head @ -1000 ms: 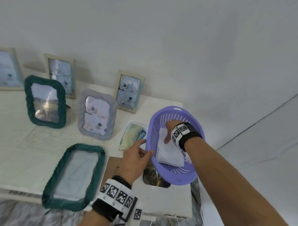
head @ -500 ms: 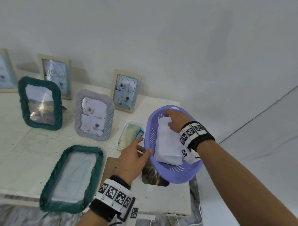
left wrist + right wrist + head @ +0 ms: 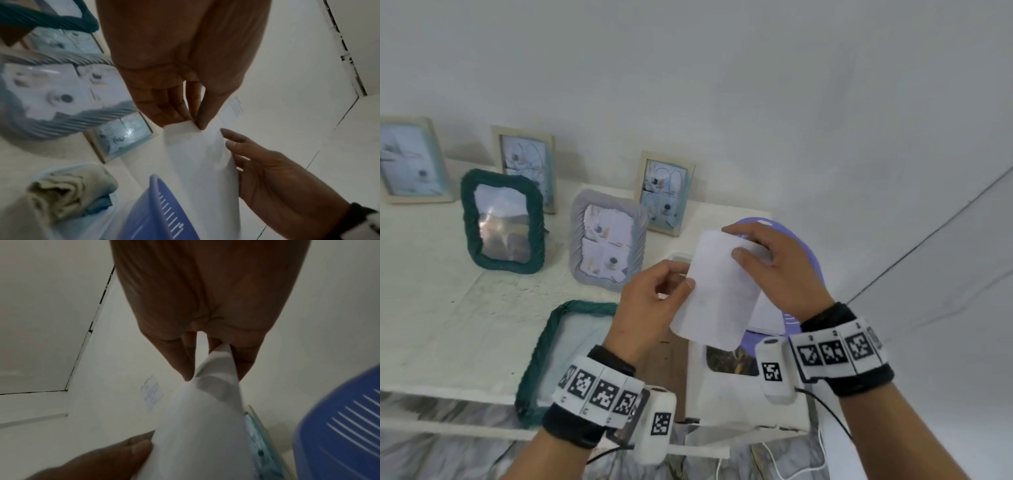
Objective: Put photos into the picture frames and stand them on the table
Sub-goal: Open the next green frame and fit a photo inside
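Six picture frames on the white table [image 3: 431,291]. Far left, a wooden frame [image 3: 412,161] stands by the wall, cut off by the picture edge. Next, a green frame [image 3: 502,222] stands upright with a photo in it; behind it, a second wooden frame [image 3: 525,164] stands at the wall. A grey frame [image 3: 607,240] stands near mid-table, filled. Behind and to its right, a third wooden frame [image 3: 666,193] stands at the wall. That makes five standing, all with pictures inside. A second green frame [image 3: 561,342] lies flat at the near edge of the table, partly hidden by the left forearm.

The left hand [image 3: 650,308] pinches the left edge of a white photo sheet [image 3: 719,291] between thumb and curled fingers. The sheet, blank side towards the head camera, is held in the air above the table, in front of the basket. The right hand [image 3: 777,267] grips the sheet's top right part, thumb on the near face, fingers behind. Both hands clamp the same sheet.

One purple basket [image 3: 808,260] sits behind the right hand, more white sheets [image 3: 767,315] inside. One small tray with a folded cloth [image 3: 68,191] lies just left of the basket. One printed photo [image 3: 729,359] lies below the hands.
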Demonstrator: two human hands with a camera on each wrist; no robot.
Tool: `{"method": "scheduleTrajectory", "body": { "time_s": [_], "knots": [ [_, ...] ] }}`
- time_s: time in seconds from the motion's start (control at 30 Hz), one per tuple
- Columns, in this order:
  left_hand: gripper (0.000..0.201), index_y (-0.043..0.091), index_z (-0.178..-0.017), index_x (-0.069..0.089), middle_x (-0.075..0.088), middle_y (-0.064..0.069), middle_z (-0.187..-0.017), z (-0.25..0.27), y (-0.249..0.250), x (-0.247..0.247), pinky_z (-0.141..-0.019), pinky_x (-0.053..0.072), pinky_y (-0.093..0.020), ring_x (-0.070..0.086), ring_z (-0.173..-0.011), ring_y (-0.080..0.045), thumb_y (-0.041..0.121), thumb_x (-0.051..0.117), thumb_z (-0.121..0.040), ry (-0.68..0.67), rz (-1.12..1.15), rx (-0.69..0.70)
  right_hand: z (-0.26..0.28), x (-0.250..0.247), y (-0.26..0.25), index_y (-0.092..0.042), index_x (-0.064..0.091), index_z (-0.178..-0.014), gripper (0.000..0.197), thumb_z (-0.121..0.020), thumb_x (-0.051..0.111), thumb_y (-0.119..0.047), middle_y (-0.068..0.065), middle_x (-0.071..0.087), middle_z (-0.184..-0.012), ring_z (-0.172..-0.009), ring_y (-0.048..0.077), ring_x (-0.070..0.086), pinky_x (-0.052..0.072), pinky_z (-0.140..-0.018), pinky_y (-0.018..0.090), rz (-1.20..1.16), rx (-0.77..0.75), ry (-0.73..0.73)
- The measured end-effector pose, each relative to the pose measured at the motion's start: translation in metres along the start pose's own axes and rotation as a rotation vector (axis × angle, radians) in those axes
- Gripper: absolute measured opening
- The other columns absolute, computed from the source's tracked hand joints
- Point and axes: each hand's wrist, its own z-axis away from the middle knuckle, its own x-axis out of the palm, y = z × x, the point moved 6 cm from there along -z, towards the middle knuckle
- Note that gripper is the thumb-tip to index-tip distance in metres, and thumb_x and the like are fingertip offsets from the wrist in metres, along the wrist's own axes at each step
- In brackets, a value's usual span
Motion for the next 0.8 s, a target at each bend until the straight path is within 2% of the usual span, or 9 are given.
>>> {"method": "scheduleTrajectory", "body": {
  "time_s": [0.13,0.2,0.3,0.33,0.5,0.57,0.67,0.73,0.8],
  "knots": [
    [0.015,0.024,-0.099,0.069,0.073,-0.001,-0.087,0.012,-0.024,-0.045,-0.070,0.057,-0.041,0.069,-0.083,-0.021,0.027,0.068,-0.084,0.052,0.071,-0.122,0.022,0.045,0.019,-0.026,0.054,-0.128,0.036,-0.093,0.062,-0.021,-0.007,0.063,-0.096,-0.083,0.005,0.062,0.052,-0.070,0.020,-0.121,0.228,0.172],
    [0.012,0.018,-0.101,0.069,0.074,-0.007,-0.090,0.020,-0.039,-0.070,-0.072,0.060,-0.045,0.070,-0.088,-0.028,0.019,0.069,-0.089,0.066,0.082,-0.182,0.037,0.080,0.028,-0.020,0.054,-0.127,0.035,-0.094,0.062,-0.019,0.004,0.065,-0.090,-0.077,0.017,0.066,0.056,-0.063,0.028,-0.224,0.357,0.164],
    [0.011,0.020,-0.098,0.070,0.074,-0.003,-0.088,0.033,-0.065,-0.105,-0.062,0.056,-0.029,0.069,-0.085,-0.022,0.013,0.067,-0.090,0.059,0.001,-0.230,0.054,0.134,0.031,-0.018,0.058,-0.120,0.028,-0.093,0.061,-0.013,0.009,0.066,-0.086,-0.077,0.026,0.066,0.058,-0.070,0.045,-0.286,0.431,0.122],
    [0.011,0.021,-0.098,0.070,0.074,-0.001,-0.087,0.037,-0.072,-0.116,-0.063,0.055,-0.029,0.068,-0.084,-0.021,0.013,0.068,-0.090,0.058,-0.035,-0.246,0.057,0.149,0.031,-0.020,0.059,-0.119,0.028,-0.093,0.060,-0.012,0.008,0.065,-0.086,-0.079,0.027,0.065,0.057,-0.074,0.046,-0.265,0.439,0.119],
    [0.015,0.028,-0.094,0.067,0.071,0.004,-0.081,0.057,-0.112,-0.158,-0.079,0.059,-0.042,0.068,-0.078,-0.013,0.019,0.075,-0.084,0.072,-0.226,-0.333,0.066,0.204,0.020,-0.022,0.061,-0.121,0.032,-0.091,0.060,-0.011,0.003,0.065,-0.085,-0.078,0.019,0.063,0.057,-0.078,0.044,-0.208,0.449,0.098],
    [0.016,0.027,-0.095,0.066,0.070,0.006,-0.083,0.063,-0.121,-0.167,-0.080,0.059,-0.041,0.068,-0.080,-0.013,0.023,0.075,-0.084,0.058,-0.283,-0.338,0.068,0.219,0.016,-0.021,0.061,-0.122,0.033,-0.091,0.060,-0.010,0.001,0.064,-0.085,-0.077,0.018,0.063,0.057,-0.077,0.044,-0.185,0.447,0.084],
    [0.015,0.021,-0.101,0.068,0.065,0.013,-0.085,0.069,-0.126,-0.173,-0.083,0.055,-0.029,0.063,-0.079,-0.005,0.024,0.072,-0.086,0.028,-0.382,-0.303,0.071,0.231,0.012,-0.021,0.061,-0.126,0.036,-0.091,0.059,-0.011,0.004,0.063,-0.083,-0.077,0.019,0.064,0.057,-0.077,0.044,-0.144,0.445,0.077],
    [0.017,0.019,-0.104,0.069,0.064,0.014,-0.085,0.069,-0.127,-0.177,-0.083,0.052,-0.026,0.061,-0.080,-0.005,0.025,0.070,-0.088,0.010,-0.455,-0.276,0.071,0.236,0.008,-0.019,0.060,-0.128,0.037,-0.092,0.058,-0.012,0.005,0.063,-0.082,-0.077,0.018,0.064,0.057,-0.076,0.040,-0.064,0.428,0.062],
    [0.018,0.021,-0.105,0.068,0.064,0.013,-0.086,0.068,-0.127,-0.179,-0.081,0.053,-0.030,0.061,-0.080,-0.007,0.028,0.068,-0.088,-0.017,-0.523,-0.260,0.071,0.240,0.007,-0.020,0.058,-0.129,0.036,-0.093,0.057,-0.014,0.000,0.061,-0.080,-0.074,0.013,0.062,0.056,-0.073,0.030,0.004,0.429,0.039]
  ]
}}
